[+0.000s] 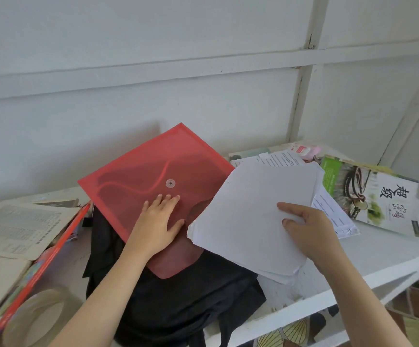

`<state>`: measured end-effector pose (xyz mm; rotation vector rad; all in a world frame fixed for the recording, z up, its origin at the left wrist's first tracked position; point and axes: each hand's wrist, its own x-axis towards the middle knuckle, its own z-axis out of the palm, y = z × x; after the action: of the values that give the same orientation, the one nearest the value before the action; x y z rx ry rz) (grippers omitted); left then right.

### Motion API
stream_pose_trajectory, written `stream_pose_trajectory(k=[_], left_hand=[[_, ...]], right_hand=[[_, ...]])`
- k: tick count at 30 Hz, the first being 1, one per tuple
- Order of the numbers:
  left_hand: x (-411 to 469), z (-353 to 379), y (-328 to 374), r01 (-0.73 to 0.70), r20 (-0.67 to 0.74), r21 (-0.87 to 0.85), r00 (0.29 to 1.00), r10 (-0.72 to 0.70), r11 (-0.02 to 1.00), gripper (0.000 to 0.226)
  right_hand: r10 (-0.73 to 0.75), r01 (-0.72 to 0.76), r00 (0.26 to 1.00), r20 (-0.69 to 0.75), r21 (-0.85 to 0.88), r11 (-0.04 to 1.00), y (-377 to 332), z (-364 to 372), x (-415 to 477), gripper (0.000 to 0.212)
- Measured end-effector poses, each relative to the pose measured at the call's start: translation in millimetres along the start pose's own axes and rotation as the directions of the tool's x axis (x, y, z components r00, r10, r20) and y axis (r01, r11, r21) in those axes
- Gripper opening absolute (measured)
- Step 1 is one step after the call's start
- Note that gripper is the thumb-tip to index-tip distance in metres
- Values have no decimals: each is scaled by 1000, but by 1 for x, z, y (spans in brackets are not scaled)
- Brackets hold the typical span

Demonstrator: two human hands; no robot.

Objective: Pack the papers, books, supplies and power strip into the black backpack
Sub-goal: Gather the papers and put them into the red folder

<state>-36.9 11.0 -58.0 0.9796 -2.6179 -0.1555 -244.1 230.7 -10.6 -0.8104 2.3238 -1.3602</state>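
Head view shows us 超级 printed on the green book (378, 196) far right. Our left hand (158, 221) lies flat, fingers spread, on the translucent red folder (153, 166) atop the black backpack (178, 301); our right hand (308, 231) pinches blank white papers (248, 216) beside it.

Red folder (153, 169) atop black backpack (178, 301).

**Covered and cropped**

The red folder (158, 171) and left hand (159, 221) hide much of the black backpack (178, 301). The tape roll (35, 319) is blurred at the corner. Print on the newspaper (15, 229) is unreadable.
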Motion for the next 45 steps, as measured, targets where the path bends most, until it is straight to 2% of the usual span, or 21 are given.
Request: stream_pose_trajectory(k=[5, 11, 16, 22, 26, 30, 32, 35, 41, 42, 45], left_hand=[[11, -1, -5, 21, -15, 20, 1000, -21, 1000, 69], [18, -5, 0, 30, -23, 101, 999, -27, 994, 62], [23, -11, 0, -196, -151, 156, 964, 219, 968, 34], [25, -16, -10, -345, -121, 114, 926, 358, 932, 35], [21, -24, -11, -259, -55, 46, 964, 261, 965, 28], [24, -35, -19, -122, 155, -52, 980, 129, 991, 41], [27, -42, -20, -71, 213, -95, 973, 90, 993, 44], [30, -51, -18, -29, 184, -130, 981, 53, 991, 48], [30, -55, -17, -76, 141, -45, 987, 82, 996, 42], [30, -56, -17, -72, 156, -57, 984, 80, 996, 46], [28, -62, -16, -29, 263, -134, 963, 64, 991, 86]], right_hand=[[-15, 15, 1000, 10, -41, 999, -4, 0, -1, 37], [-42, 47, 998, 49, -110, 993, -3, 5, -4, 37], [-35, 42, 998, 58, -129, 991, -3, 6, -4, 38], [-20, 29, 997, 75, -121, 992, -2, 6, -5, 38], [-9, 20, 995, 96, -119, 993, -2, 9, -6, 38], [-6, 18, 994, 113, -105, 994, -4, 8, -5, 38], [6, 4, 993, 121, -82, 997, -5, 7, -5, 37], [29, -25, 991, 134, -32, 999, -7, 5, -5, 36], [44, -58, 986, 162, 83, 995, -16, -5, -3, 33], [37, -54, 985, 168, 94, 994, -18, -6, -2, 33], [16, -42, 979, 202, 127, 991, -23, -10, 1, 34]])
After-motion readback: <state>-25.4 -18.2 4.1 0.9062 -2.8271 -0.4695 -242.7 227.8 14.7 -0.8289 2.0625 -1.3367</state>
